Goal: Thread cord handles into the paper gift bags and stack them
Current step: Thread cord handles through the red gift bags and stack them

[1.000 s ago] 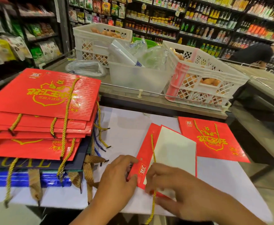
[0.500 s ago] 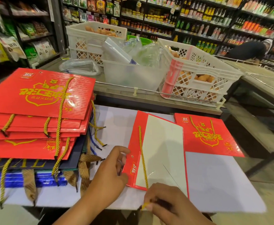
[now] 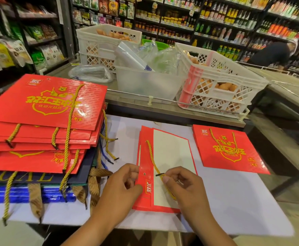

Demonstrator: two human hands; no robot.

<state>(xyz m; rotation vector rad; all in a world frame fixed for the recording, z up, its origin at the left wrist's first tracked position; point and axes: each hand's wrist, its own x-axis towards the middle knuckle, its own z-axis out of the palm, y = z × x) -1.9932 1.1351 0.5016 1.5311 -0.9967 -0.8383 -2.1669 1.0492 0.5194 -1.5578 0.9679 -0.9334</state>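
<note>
A flat red gift bag (image 3: 170,157) lies in front of me with its white inner panel facing up. My left hand (image 3: 122,189) pinches its folded red top flap beside a small eyelet hole (image 3: 144,173). My right hand (image 3: 186,189) pinches a yellow twisted cord (image 3: 152,157) just behind its black tip, which points at the eyelet a short way off. The cord runs up across the bag. A tall stack of red bags (image 3: 44,121) with cord handles sits at the left. One finished red bag (image 3: 228,150) lies flat at the right.
The work surface is a white board (image 3: 233,201). Under the red stack lie dark blue and shiny blue bags (image 3: 30,194) with brown handles. Behind, a counter holds white crates (image 3: 216,82) of eggs and a clear tub (image 3: 145,82). A person bends by shelves at far right.
My right hand drew the cord down toward the near edge, then came back up with the cord's tip near the eyelet. My left hand moved onto the flap's edge. The bag shifted slightly.
</note>
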